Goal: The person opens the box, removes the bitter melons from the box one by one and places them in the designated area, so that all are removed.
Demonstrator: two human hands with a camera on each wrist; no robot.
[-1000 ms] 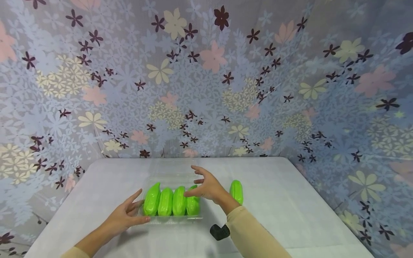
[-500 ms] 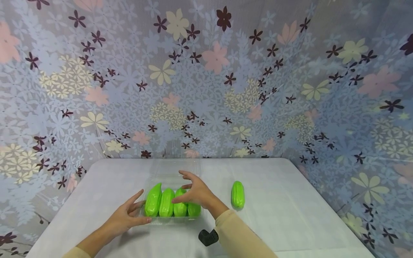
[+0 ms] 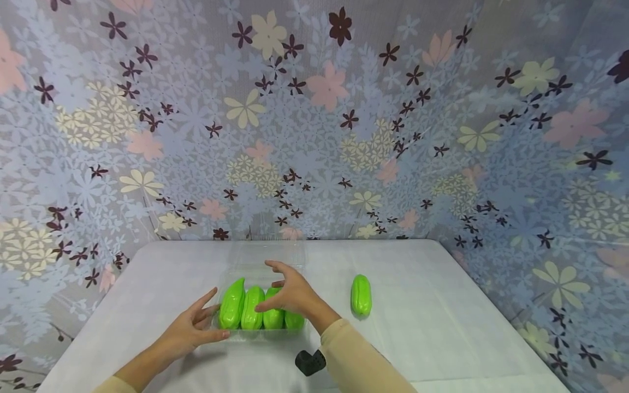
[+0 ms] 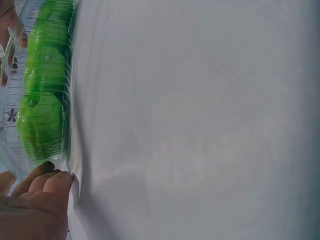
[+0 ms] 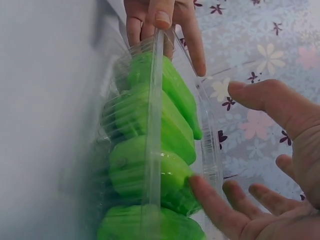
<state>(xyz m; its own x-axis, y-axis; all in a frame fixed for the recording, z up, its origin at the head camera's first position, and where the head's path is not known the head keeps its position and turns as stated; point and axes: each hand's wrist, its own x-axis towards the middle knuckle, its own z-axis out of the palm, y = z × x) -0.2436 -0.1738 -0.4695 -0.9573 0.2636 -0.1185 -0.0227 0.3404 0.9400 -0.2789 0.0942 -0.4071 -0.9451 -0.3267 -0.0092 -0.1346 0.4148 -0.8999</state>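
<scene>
A clear plastic clamshell tray [image 3: 231,334] sits on the white table and holds several bright green pods [image 3: 251,308] side by side. Its lid [image 3: 267,255] lies open behind it. My left hand [image 3: 199,326] rests against the tray's left end, fingers straight, thumb on the rim [image 5: 159,55]. My right hand [image 3: 281,292] hovers over the right-hand pods with fingers spread. In the right wrist view one of its fingertips [image 5: 197,186] touches a pod [image 5: 165,175]. One more green pod [image 3: 361,295] lies loose on the table to the right of the tray.
The white table [image 3: 442,327] is backed and flanked by a flowered cloth [image 3: 314,120] that rises close behind the tray. A black wrist camera [image 3: 309,361] shows on my right forearm. In the left wrist view, bare tabletop [image 4: 200,125] stretches beside the tray.
My right hand has drifted left and nearer across the pods, uncovering the loose pod on the right. The left hand and the tray have stayed put.
</scene>
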